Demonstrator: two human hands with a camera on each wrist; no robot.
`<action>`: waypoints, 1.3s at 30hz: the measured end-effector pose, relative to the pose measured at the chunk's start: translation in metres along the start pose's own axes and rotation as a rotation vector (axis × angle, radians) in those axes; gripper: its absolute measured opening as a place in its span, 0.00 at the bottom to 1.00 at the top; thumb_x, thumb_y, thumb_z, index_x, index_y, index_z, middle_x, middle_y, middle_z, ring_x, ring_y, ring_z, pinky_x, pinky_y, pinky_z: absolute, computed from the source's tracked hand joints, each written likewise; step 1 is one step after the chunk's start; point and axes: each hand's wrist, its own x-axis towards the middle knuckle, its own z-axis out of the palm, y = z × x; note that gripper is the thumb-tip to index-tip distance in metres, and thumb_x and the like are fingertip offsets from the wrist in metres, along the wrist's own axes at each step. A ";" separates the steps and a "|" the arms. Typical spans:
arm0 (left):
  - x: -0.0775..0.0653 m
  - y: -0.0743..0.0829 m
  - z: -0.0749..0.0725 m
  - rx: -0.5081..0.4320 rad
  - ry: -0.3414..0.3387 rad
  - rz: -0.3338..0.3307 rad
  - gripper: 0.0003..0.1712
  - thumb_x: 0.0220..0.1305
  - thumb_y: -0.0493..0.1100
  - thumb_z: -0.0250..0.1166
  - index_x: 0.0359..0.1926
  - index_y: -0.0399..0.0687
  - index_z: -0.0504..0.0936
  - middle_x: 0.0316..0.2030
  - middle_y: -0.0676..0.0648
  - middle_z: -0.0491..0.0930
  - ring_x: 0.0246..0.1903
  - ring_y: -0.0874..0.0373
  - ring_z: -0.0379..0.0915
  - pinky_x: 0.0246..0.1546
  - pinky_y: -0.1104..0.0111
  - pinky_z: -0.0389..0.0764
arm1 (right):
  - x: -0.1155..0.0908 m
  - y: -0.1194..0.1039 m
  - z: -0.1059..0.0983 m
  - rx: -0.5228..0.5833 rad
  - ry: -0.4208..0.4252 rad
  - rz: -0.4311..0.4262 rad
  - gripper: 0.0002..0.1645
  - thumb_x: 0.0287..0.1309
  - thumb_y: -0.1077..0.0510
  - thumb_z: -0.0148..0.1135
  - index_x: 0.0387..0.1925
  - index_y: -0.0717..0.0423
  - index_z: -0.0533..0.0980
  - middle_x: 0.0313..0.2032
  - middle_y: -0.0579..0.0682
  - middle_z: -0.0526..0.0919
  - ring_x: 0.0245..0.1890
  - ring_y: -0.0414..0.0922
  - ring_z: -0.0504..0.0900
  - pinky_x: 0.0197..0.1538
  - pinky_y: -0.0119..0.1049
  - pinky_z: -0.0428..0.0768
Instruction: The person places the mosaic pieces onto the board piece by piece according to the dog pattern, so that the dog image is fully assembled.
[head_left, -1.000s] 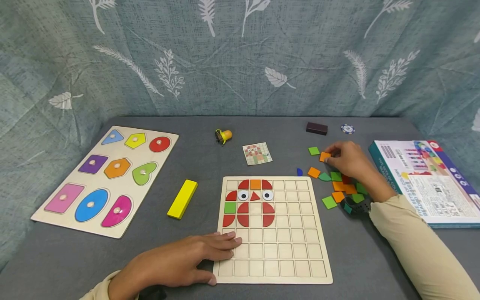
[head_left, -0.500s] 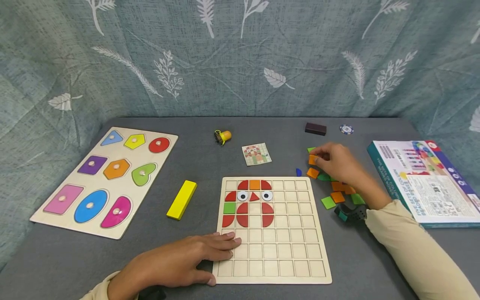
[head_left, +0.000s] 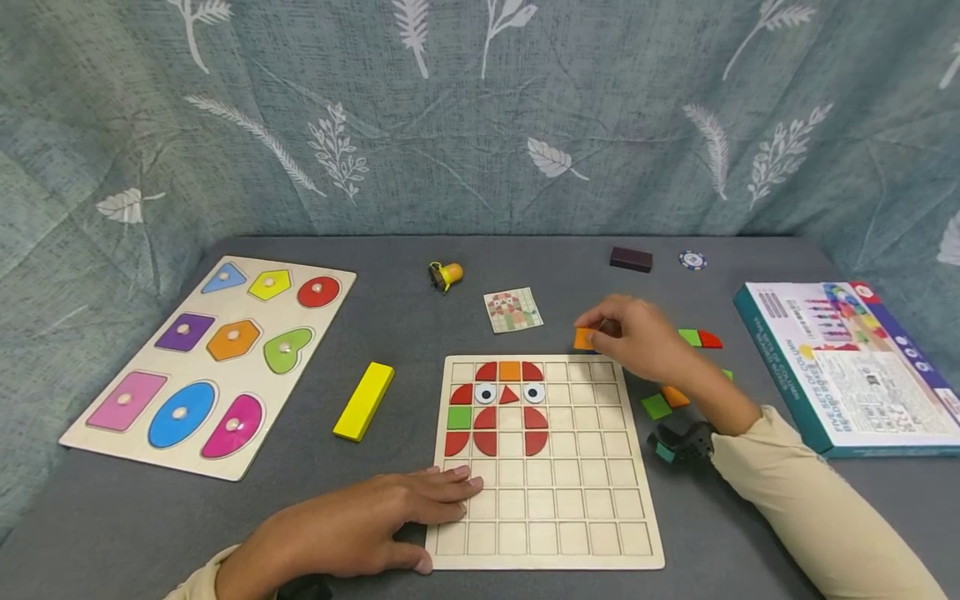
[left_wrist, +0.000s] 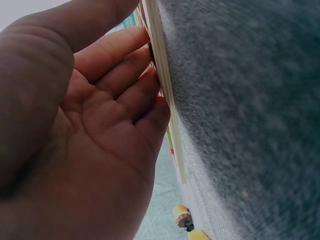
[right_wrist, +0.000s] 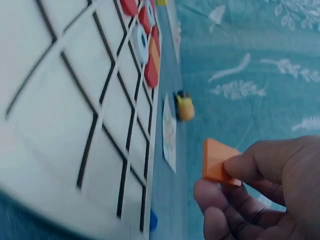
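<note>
An orange square tile is pinched between the thumb and fingers of my right hand, just beyond the back right edge of the wooden grid board. The right wrist view shows this orange tile close up. Red quarter-round pieces, a green square, an orange square, a red triangle and two eye pieces fill cells at the board's upper left. My left hand rests with extended fingers on the board's left edge; the left wrist view shows its palm.
A small pattern card lies behind the board. Loose tiles lie at the right, partly hidden by my right arm. Around them are a box, a dark block, a poker chip, a yellow block and a knobbed shape board.
My right hand has carried the orange tile left and toward me, from the loose tiles to the board's back edge. The left hand has stayed in place.
</note>
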 end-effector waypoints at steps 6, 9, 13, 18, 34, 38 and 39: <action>-0.001 0.000 0.002 0.031 -0.023 0.016 0.33 0.61 0.44 0.69 0.67 0.51 0.72 0.70 0.57 0.62 0.70 0.55 0.54 0.62 0.60 0.68 | -0.002 -0.014 0.013 0.146 -0.124 0.018 0.12 0.62 0.68 0.58 0.45 0.63 0.81 0.37 0.51 0.79 0.31 0.45 0.76 0.34 0.38 0.77; -0.001 0.000 0.002 0.045 -0.032 0.023 0.32 0.62 0.45 0.68 0.67 0.50 0.72 0.70 0.56 0.61 0.70 0.55 0.54 0.62 0.59 0.68 | -0.004 -0.020 0.020 0.201 -0.178 0.016 0.14 0.61 0.70 0.57 0.47 0.65 0.81 0.35 0.51 0.79 0.30 0.46 0.75 0.33 0.36 0.75; -0.001 -0.001 0.001 0.051 -0.033 0.027 0.32 0.62 0.45 0.68 0.67 0.50 0.72 0.70 0.56 0.61 0.70 0.54 0.54 0.63 0.58 0.67 | -0.006 -0.027 0.027 0.245 -0.220 -0.031 0.14 0.61 0.70 0.57 0.47 0.64 0.81 0.37 0.51 0.79 0.28 0.46 0.73 0.31 0.34 0.74; -0.001 -0.001 0.000 0.061 -0.028 0.037 0.31 0.63 0.46 0.67 0.67 0.50 0.72 0.70 0.56 0.61 0.70 0.54 0.54 0.63 0.57 0.67 | -0.008 -0.035 0.034 0.293 -0.252 -0.062 0.13 0.60 0.70 0.58 0.45 0.63 0.81 0.40 0.50 0.81 0.27 0.45 0.74 0.31 0.33 0.75; 0.001 -0.002 0.001 0.039 -0.011 0.039 0.33 0.62 0.44 0.69 0.67 0.49 0.72 0.70 0.56 0.61 0.70 0.55 0.53 0.63 0.58 0.66 | -0.012 -0.057 0.056 0.257 -0.337 -0.137 0.10 0.60 0.71 0.61 0.42 0.61 0.82 0.35 0.45 0.82 0.32 0.39 0.76 0.38 0.32 0.80; 0.000 -0.002 -0.001 0.033 -0.009 0.037 0.33 0.62 0.45 0.68 0.67 0.49 0.72 0.70 0.57 0.61 0.70 0.55 0.53 0.63 0.58 0.66 | -0.012 -0.064 0.061 0.229 -0.331 -0.126 0.09 0.59 0.70 0.62 0.39 0.58 0.83 0.34 0.43 0.82 0.30 0.38 0.76 0.36 0.32 0.80; 0.000 -0.002 -0.001 0.034 -0.007 0.036 0.32 0.62 0.45 0.69 0.67 0.49 0.72 0.70 0.57 0.61 0.70 0.55 0.54 0.64 0.58 0.66 | -0.013 -0.065 0.062 0.218 -0.332 -0.126 0.09 0.59 0.70 0.62 0.38 0.57 0.83 0.34 0.42 0.81 0.30 0.38 0.76 0.36 0.32 0.79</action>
